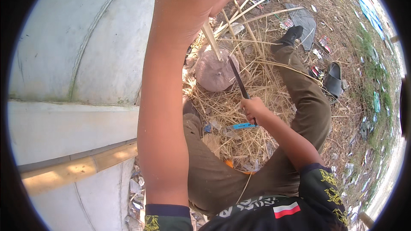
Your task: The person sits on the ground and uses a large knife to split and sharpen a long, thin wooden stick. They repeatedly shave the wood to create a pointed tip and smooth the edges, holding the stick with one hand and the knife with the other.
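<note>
My left hand [190, 2], raised at the top of the view, is closed around a pale bamboo strip [209, 38]. The strip slants down so that its lower end meets the top of a round, brownish chopping block [214, 75]. Lower and to the right, my right hand [255, 112] grips the handle of a long, dark-bladed knife [242, 81]. Its blade points up and to the left, with the tip close to the strip's lower end. Whether blade and strip touch, I cannot tell. The upper part of the strip is mostly hidden by my left hand.
Split bamboo strips [250, 17] and shavings [231, 102] cover the ground around the block. A blue tool [243, 125] lies between my legs. To the left are a pale wall [55, 47] and a bamboo pole [81, 167]. A dark shoe [333, 79] sits beyond my right leg.
</note>
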`<action>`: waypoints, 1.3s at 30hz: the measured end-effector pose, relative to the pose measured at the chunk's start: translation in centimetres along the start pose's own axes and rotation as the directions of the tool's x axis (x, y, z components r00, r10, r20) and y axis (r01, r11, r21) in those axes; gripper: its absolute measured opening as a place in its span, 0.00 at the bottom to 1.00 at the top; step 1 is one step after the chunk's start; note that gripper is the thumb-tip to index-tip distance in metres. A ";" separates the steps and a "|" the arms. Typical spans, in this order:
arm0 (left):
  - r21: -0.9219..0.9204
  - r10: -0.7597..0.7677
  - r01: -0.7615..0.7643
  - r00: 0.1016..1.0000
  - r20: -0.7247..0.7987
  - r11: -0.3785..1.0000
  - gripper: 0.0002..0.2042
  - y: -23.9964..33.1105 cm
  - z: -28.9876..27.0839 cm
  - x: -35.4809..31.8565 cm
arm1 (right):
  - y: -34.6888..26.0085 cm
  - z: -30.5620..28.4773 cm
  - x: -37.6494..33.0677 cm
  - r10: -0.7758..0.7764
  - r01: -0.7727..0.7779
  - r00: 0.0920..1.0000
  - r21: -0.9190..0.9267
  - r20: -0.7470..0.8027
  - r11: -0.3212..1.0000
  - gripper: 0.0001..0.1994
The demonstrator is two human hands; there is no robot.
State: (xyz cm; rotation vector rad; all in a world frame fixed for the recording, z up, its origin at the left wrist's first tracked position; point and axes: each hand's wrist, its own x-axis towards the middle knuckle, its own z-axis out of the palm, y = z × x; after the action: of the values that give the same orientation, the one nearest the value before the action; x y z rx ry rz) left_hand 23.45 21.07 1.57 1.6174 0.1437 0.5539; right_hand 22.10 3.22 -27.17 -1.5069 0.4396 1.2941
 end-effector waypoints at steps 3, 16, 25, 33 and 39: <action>0.006 -0.010 0.010 1.000 0.006 1.000 0.26 -0.1 -0.4 -0.4 | -3.8 0.6 -5.6 -0.338 0.339 0.941 0.058 -0.024 0.939 0.10; 0.042 0.134 -0.137 0.989 0.068 0.990 0.28 -1.3 -0.7 1.1 | -4.8 2.8 -1.8 -0.137 0.150 0.986 -0.147 0.096 0.978 0.12; 0.097 0.089 -0.103 0.987 0.133 0.990 0.26 0.0 1.9 1.0 | -10.3 3.1 -6.3 -0.895 0.861 0.283 0.503 -0.343 0.080 0.19; -0.029 0.111 -0.108 0.989 0.102 0.994 0.26 -1.3 -0.2 1.4 | 2.3 0.9 4.8 0.063 -0.062 0.998 0.107 -0.008 0.992 0.09; -0.093 0.097 -0.095 0.995 0.027 0.991 0.25 -0.6 -0.5 0.5 | -7.0 3.5 -3.5 -0.735 0.711 0.673 0.352 -0.086 0.610 0.12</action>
State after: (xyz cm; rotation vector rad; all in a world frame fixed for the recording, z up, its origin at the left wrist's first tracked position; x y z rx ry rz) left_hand 23.79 21.83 1.16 1.5490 0.0172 0.6006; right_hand 24.78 7.71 -20.35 -1.1235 -0.0192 0.5581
